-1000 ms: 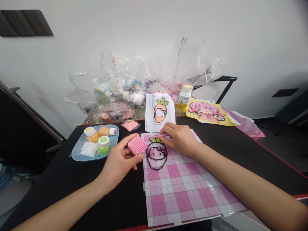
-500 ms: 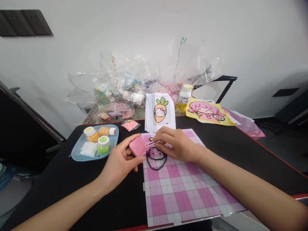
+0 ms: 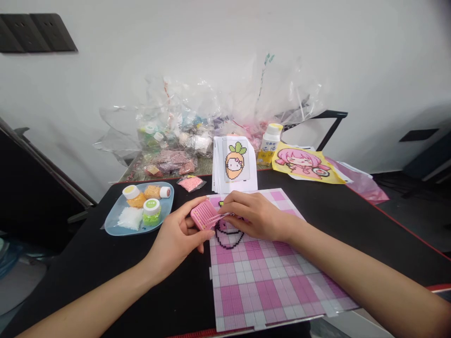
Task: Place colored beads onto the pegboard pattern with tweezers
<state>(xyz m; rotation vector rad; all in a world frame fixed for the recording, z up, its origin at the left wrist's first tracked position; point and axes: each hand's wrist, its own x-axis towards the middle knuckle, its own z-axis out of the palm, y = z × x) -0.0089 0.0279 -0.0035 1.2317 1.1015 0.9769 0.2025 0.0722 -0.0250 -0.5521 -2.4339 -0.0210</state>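
My left hand [image 3: 183, 227] grips a small pink ridged bead tray [image 3: 203, 216], tilted, with a few yellow beads in its grooves. In my right hand [image 3: 252, 213] is a pair of pink tweezers [image 3: 222, 217], their tips over the tray's grooves; whether a bead is between them is too small to tell. Beneath both lies a pink-and-white checked pegboard [image 3: 260, 281]. On it a black bead outline [image 3: 229, 246] shows, its upper part covered by my right hand. Behind stands a pattern card [image 3: 235, 162] with a carrot-shaped character.
A blue plate [image 3: 168, 206] at the left carries bead jars and a white bead bag. Near it lies a pink bead packet [image 3: 191, 183]. Clear plastic bags [image 3: 197, 108], a white bottle [image 3: 270, 140] and a yellow picture sheet [image 3: 306, 164] stand along the back.
My right hand has moved slightly left and down, bringing the tweezer tips from the tray's right edge to over its grooves. My left hand and the tray have hardly shifted.
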